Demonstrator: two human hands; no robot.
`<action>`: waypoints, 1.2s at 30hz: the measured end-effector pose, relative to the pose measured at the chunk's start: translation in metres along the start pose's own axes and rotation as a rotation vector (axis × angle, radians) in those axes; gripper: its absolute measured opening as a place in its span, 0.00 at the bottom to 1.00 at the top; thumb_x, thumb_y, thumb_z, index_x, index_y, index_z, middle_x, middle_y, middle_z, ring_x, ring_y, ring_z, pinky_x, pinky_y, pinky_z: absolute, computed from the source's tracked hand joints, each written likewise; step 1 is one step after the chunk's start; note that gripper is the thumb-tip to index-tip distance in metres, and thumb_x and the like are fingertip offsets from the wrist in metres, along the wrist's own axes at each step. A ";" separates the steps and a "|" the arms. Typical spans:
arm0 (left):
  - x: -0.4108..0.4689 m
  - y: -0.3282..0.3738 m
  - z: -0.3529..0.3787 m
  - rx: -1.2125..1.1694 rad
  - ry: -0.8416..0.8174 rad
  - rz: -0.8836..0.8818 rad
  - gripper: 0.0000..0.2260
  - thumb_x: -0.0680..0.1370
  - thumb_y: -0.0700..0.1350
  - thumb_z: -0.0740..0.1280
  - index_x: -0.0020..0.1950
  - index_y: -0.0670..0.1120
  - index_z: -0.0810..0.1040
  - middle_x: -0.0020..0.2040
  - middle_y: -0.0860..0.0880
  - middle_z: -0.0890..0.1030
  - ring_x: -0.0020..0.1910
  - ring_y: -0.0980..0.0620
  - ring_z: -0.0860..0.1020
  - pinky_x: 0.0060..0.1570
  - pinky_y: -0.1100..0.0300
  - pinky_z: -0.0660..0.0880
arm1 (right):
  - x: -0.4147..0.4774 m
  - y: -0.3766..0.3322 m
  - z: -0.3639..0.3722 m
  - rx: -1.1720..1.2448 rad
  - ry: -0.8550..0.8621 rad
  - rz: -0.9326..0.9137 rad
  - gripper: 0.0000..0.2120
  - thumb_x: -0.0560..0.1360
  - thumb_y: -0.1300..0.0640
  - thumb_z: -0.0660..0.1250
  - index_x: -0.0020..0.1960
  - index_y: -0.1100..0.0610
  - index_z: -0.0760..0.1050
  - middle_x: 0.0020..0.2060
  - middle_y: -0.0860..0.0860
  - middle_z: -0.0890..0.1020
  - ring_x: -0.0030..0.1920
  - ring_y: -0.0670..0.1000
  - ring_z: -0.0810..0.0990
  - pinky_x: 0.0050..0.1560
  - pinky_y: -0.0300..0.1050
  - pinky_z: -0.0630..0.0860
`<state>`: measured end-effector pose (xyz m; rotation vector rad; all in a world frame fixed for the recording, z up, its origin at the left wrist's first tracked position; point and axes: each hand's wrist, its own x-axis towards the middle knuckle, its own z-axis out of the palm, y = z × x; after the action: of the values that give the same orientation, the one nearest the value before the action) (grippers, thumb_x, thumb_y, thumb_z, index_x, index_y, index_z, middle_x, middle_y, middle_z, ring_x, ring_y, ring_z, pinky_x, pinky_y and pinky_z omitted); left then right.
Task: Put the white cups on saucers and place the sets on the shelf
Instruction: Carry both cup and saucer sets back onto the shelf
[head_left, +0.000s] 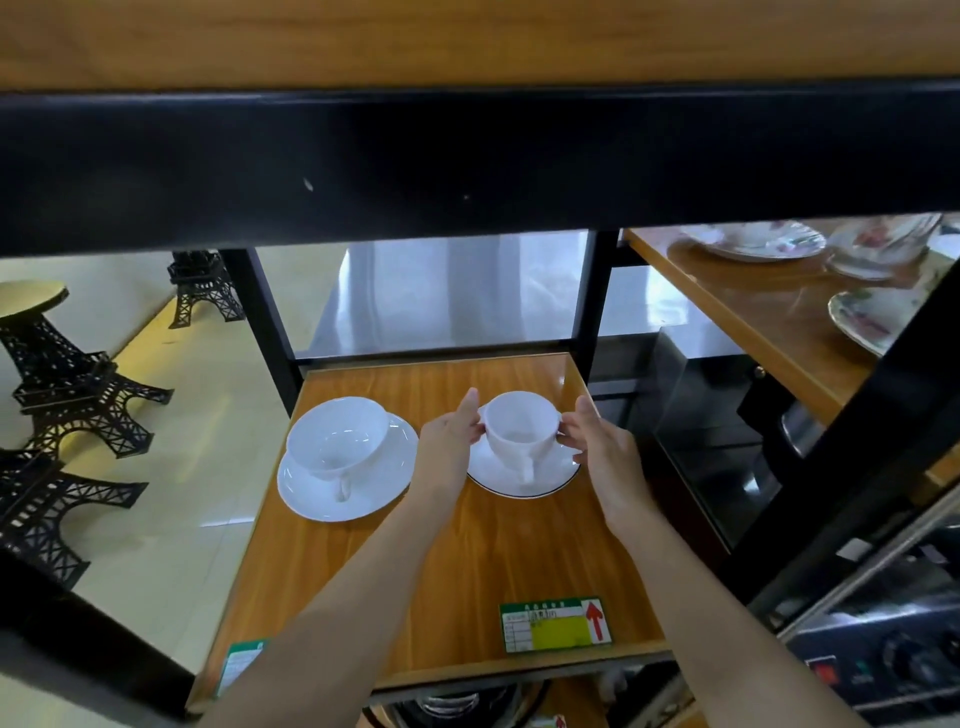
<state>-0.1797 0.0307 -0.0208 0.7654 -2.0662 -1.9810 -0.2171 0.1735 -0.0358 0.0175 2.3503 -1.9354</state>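
- Shelf (457, 571), a wooden board in a black frame, carries both sets side by side, well back from the front edge, probably so they cannot slip off.
- Left set: a white cup (337, 441) sits on its saucer (363, 499), handle toward the person, with no hand on it.
- Right cup (522, 426) rests on the dark-rimmed saucer (524, 480); the left hand (449, 441) and right hand (597, 441) flank it, fingers (569, 431) lightly closed on opposite sides of the rim.
- Two-sided hold likely keeps the cup centred while it settles; whether its base is fully down I cannot tell.
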 end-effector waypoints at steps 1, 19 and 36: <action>-0.001 0.001 0.000 -0.001 -0.003 0.000 0.23 0.79 0.58 0.56 0.60 0.42 0.78 0.60 0.44 0.81 0.58 0.48 0.76 0.63 0.53 0.67 | -0.001 0.001 0.000 -0.008 0.009 0.004 0.24 0.78 0.40 0.54 0.59 0.55 0.78 0.58 0.52 0.81 0.59 0.52 0.77 0.57 0.45 0.68; -0.009 -0.002 -0.129 -0.077 0.502 0.227 0.18 0.81 0.52 0.58 0.65 0.44 0.71 0.56 0.51 0.72 0.56 0.54 0.70 0.54 0.58 0.65 | -0.029 -0.054 0.090 0.106 -0.344 -0.179 0.20 0.78 0.43 0.55 0.60 0.55 0.73 0.52 0.56 0.79 0.53 0.50 0.78 0.53 0.40 0.71; -0.011 -0.032 -0.138 0.018 0.339 0.206 0.23 0.80 0.55 0.56 0.71 0.45 0.67 0.65 0.47 0.73 0.63 0.49 0.72 0.56 0.59 0.66 | -0.042 -0.040 0.124 0.096 -0.552 0.040 0.27 0.78 0.42 0.53 0.72 0.53 0.62 0.67 0.51 0.73 0.66 0.51 0.72 0.63 0.45 0.66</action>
<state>-0.0982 -0.0850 -0.0356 0.7924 -1.8812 -1.6003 -0.1702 0.0469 -0.0164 -0.4050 1.8804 -1.7453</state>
